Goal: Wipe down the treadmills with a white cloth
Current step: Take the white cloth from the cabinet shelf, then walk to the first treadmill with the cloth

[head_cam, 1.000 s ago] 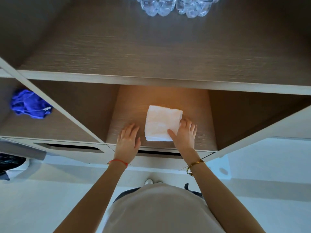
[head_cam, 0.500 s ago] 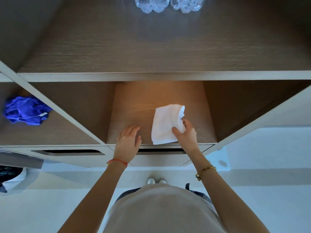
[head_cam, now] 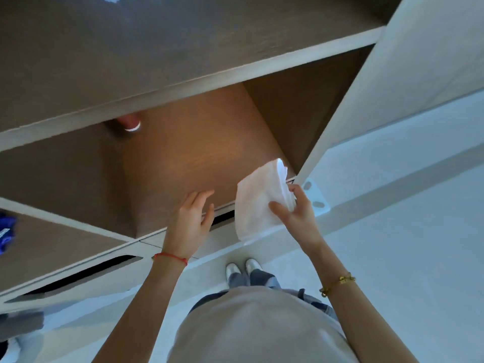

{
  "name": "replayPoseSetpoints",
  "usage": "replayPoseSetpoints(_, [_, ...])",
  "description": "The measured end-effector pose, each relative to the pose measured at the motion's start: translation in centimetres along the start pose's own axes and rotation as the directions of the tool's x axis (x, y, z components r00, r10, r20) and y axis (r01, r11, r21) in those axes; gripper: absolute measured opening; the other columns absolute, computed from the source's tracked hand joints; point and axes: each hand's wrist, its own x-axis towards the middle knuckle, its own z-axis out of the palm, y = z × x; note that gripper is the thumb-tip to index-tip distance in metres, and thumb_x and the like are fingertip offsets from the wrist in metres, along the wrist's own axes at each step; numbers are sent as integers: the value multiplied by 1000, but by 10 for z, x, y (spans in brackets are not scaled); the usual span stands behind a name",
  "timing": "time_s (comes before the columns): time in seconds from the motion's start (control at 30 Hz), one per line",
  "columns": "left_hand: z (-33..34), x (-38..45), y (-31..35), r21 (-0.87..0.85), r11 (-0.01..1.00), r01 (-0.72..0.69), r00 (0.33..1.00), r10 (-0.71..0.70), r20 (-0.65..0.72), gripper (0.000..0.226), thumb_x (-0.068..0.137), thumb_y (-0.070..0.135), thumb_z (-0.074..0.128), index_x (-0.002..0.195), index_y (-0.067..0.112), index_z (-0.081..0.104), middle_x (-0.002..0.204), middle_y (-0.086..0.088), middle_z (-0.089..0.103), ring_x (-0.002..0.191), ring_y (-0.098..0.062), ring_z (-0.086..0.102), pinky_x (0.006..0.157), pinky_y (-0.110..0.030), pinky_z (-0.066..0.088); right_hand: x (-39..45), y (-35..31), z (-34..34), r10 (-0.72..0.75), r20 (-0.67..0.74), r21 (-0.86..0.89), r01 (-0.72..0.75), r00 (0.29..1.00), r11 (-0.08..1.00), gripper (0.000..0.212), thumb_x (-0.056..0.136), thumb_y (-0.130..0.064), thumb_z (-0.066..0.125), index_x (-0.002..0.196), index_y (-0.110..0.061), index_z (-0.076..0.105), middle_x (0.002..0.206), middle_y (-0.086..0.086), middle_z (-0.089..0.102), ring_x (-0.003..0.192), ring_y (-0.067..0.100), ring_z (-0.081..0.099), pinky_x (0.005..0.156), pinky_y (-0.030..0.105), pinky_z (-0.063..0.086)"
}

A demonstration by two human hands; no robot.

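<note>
Brown wooden shelf glows inside. Right hand pinches the white cloth by its right edge, near the front. Left hand is flat, holding nothing. Cloth looks soft, light, floppy.

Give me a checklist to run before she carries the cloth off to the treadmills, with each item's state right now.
1. White cloth pinched in right hand: ok.
2. Cloth lifted off the shelf: ok.
3. Cloth folded neatly: not ok, it hangs loose.
4. Left hand free, fingers straight: ok.
5. Treadmills in sight: not ok, none in view.
6. Cloth damp or dry: cannot tell.
</note>
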Motion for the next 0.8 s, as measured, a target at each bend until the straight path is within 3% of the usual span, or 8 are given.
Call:
replayPoseSetpoints(0.13, [7, 7, 34, -47, 986, -157, 984, 161, 82, 32, 96, 13, 55, 128, 11, 61, 121, -4, 62, 112, -19, 59, 95, -35, 52, -37, 13, -36, 17, -119, 63, -10, 993, 998, 30, 88, -11, 69, 109, -17, 48, 106, 10, 66, 90, 24, 66, 75, 42, 56])
replayPoseSetpoints(0.37, [41, 1, 115, -60, 908, -414, 896, 418, 150, 30, 92, 5, 61, 121, 7, 64, 121, -4, 65, 112, -21, 60, 97, -40, 50, -112, 46, -110, 72, -349, 158, -17, 934, 987, 30, 88, -3, 68, 106, -20, 50, 93, 10, 68, 80, 23, 65, 71, 40, 53])
replayPoseSetpoints(0.57, [100, -25, 219, -120, 816, -566, 789, 578, 210, 31, 92, 7, 62, 123, 7, 64, 120, -5, 66, 112, -21, 61, 96, -39, 51, -187, 87, -198, 132, -518, 183, -41, 845, 982, 33, 87, -4, 68, 111, -13, 49, 94, 19, 68, 84, 36, 63, 73, 48, 52])
replayPoseSetpoints(0.8, [192, -75, 352, -242, 700, -672, 631, 712, 307, 31, 93, 8, 61, 123, 7, 65, 122, -6, 67, 116, -20, 61, 102, -30, 46, -285, 141, -310, 233, -672, 260, -71, 703, 963, 34, 87, -4, 68, 112, -14, 48, 92, 15, 67, 76, 22, 61, 68, 40, 51])
